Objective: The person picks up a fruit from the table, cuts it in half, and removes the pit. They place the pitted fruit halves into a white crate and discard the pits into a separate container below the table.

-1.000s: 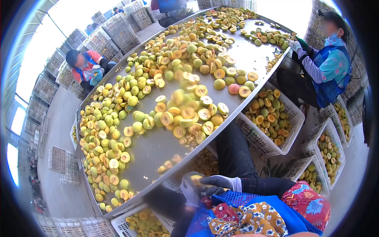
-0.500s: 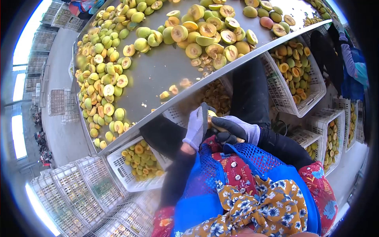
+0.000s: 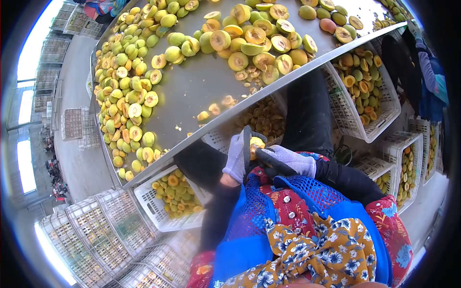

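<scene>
Fruit piece [image 3: 256, 145] | between both gloved hands [image 3: 237, 156], touching each | near metal table [image 3: 192, 91]

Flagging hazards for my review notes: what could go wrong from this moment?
The yellow fruit sits between the left hand and right hand, beyond the table's edge; a slip could send it down, perhaps into the crate below.

The gloved fingers meet closely around it, so one hand might catch the other.

Cut halves lie near the table's edge, and a bump could knock some off.
</scene>
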{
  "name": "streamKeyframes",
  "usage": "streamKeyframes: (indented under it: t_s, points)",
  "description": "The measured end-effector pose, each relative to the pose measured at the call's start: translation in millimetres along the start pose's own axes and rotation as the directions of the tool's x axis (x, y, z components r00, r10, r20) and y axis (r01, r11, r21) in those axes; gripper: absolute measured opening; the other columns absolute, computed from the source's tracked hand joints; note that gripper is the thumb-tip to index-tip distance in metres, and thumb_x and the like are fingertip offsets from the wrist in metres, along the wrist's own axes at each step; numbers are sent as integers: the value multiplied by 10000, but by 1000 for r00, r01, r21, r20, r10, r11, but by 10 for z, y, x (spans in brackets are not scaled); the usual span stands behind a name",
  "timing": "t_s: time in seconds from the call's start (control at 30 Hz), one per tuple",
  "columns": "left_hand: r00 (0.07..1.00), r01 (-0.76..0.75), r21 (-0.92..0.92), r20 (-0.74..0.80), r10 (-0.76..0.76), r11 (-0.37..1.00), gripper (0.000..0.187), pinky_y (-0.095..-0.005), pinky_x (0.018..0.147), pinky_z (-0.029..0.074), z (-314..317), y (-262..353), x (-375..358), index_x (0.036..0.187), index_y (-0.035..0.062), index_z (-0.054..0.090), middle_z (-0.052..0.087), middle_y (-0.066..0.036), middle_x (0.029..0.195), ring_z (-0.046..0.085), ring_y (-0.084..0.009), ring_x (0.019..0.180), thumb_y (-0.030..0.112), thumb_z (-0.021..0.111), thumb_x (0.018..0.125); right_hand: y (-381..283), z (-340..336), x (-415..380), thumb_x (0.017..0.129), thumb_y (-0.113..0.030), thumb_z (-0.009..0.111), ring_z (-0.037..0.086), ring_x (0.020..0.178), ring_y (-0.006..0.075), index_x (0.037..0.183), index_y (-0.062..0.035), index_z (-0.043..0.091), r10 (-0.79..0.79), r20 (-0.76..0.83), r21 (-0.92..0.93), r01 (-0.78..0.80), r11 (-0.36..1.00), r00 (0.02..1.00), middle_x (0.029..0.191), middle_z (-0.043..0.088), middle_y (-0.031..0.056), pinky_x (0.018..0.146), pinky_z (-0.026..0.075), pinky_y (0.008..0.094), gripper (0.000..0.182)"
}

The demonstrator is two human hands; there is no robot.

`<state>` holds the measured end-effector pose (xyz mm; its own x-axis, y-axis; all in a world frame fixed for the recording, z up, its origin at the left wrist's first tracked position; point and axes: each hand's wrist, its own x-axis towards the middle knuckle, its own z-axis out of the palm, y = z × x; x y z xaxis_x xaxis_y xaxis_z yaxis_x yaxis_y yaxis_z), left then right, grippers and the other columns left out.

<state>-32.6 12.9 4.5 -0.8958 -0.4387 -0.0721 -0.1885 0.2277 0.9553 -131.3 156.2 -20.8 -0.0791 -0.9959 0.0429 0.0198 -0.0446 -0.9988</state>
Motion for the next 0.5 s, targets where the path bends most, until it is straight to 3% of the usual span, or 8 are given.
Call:
streamKeyframes:
  t_s: [0.1,0.2,0.3,0.33,0.43,0.47,0.5]
  points:
    - [994,109,-161,-1,-110,981,530,-265,628,527,39,-98,20,851,-43,685,665,-90,754,638,-153,664,398,449,1025,-62,5,11,1027,-325,481,558,633,89,1016,9,625,256,34,251,-256,933,966,742,600,30,563,457,272,364]
    - [961,268,-277,11,-276,923,527,-266,631,526,70,-143,21,847,-43,685,664,-89,733,636,-154,647,391,447,1026,19,76,12,1028,-359,474,552,613,75,1012,4,626,470,23,294,-455,841,883,719,597,16,564,454,265,394]
    - [953,287,-225,-27,-300,931,533,-270,636,527,108,-144,38,846,-42,684,667,-95,726,639,-156,641,395,440,1028,-17,12,9,1018,-410,497,530,588,43,994,-23,643,412,40,376,-396,838,910,696,588,-4,526,441,231,414]
    - [957,266,-230,-51,-285,936,538,-271,637,527,118,-139,34,844,-41,684,668,-98,725,641,-158,641,401,438,1029,-59,-29,21,1005,-432,522,495,529,34,970,-43,632,518,142,560,-500,661,844,676,563,-14,453,407,188,405]
    - [963,188,-331,-124,-240,925,559,-273,635,526,150,-81,47,839,-39,682,669,-106,722,647,-163,644,423,432,1030,-347,-127,42,995,-431,544,460,484,33,945,-57,606,543,375,861,-499,96,752,652,530,-19,393,361,156,383]
    - [978,-94,-122,-195,69,988,575,-280,632,527,153,10,53,852,-42,676,665,-109,705,652,-173,644,449,433,1027,-397,-172,38,997,-407,548,455,468,39,938,-55,580,459,419,871,-490,41,783,645,517,-13,376,355,154,358]
    - [976,-59,-169,-215,22,984,571,-282,638,528,169,29,47,857,-41,674,664,-106,702,654,-174,648,449,434,1026,-360,-162,44,998,-404,548,458,468,36,942,-56,578,448,427,879,-478,1,786,645,520,-11,377,358,153,353]
